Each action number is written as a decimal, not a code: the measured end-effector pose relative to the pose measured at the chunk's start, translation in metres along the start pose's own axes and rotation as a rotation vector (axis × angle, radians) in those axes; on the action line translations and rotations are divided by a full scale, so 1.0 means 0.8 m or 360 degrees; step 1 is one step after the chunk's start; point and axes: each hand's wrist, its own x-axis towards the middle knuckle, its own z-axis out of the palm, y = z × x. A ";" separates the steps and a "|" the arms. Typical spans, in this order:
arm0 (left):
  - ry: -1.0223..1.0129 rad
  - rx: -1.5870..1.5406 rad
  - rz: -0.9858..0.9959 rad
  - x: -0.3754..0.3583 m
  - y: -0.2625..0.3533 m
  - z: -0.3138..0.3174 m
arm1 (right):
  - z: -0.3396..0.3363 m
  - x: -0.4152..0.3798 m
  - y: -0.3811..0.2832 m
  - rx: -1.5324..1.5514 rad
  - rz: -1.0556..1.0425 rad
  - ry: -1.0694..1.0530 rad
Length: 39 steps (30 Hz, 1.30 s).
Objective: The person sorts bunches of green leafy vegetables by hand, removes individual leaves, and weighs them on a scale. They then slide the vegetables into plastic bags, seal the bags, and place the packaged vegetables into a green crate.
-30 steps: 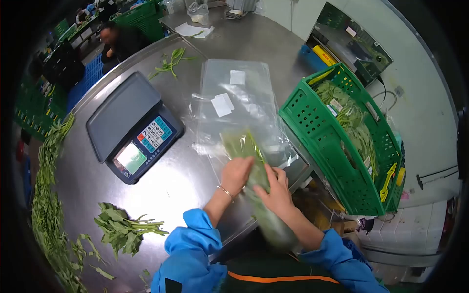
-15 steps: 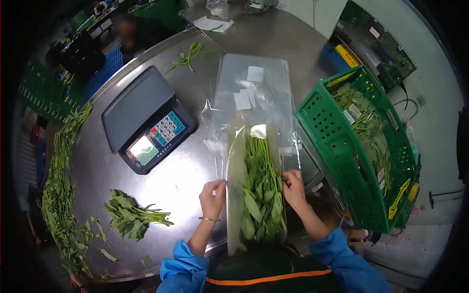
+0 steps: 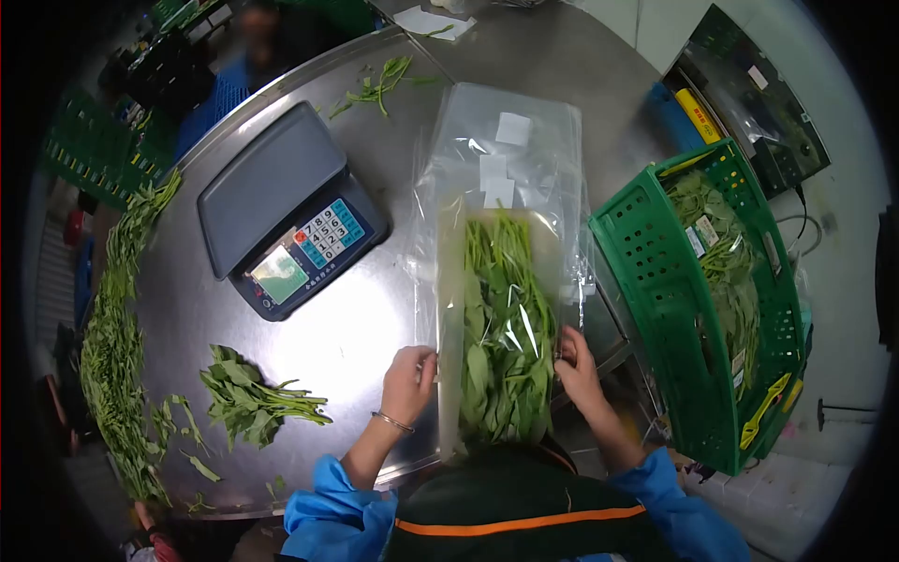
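Note:
In front of me lies a bunch of leafy greens (image 3: 506,347) in a clear plastic bag (image 3: 450,375), stems pointing away from my body. My left hand (image 3: 409,384) is closed at the bag's left edge, thumb and fingers pinched together. At the right edge, my right hand (image 3: 579,370) pinches the plastic with bent fingers. Flat clear bags (image 3: 543,122) with white labels (image 3: 513,129) on them lie just beyond the bunch. A smaller bunch of greens (image 3: 253,398) rests on the metal table (image 3: 375,300) to the left of my left hand.
A digital scale (image 3: 290,206) stands on the left of the table. Heaped greens (image 3: 112,365) line the left edge, with loose sprigs (image 3: 382,86) at the back. On the right, a green crate (image 3: 655,281) holds bagged greens. Part of another person (image 3: 272,47) shows at the back left.
The view has shifted slightly. The bagged greens sit a little farther from my body, and their stem ends reach nearer the labels. Both hands stay at the bag's sides.

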 end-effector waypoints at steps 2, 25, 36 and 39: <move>-0.0359 0.0359 0.0237 -0.027 -0.012 -0.003 | -0.016 -0.025 -0.041 -0.0466 0.0205 -0.0352; 0.0334 -0.0605 0.1698 -0.007 0.182 -0.282 | -0.016 -0.022 -0.455 0.0966 -0.0007 -0.0387; -0.0085 -0.0336 0.0822 -0.019 0.066 -0.204 | 0.017 -0.071 -0.504 -0.2033 -0.2073 -0.1957; -0.0204 -0.0270 0.0927 0.010 0.068 -0.217 | -0.041 -0.058 -0.584 -0.2530 -0.2916 -0.0467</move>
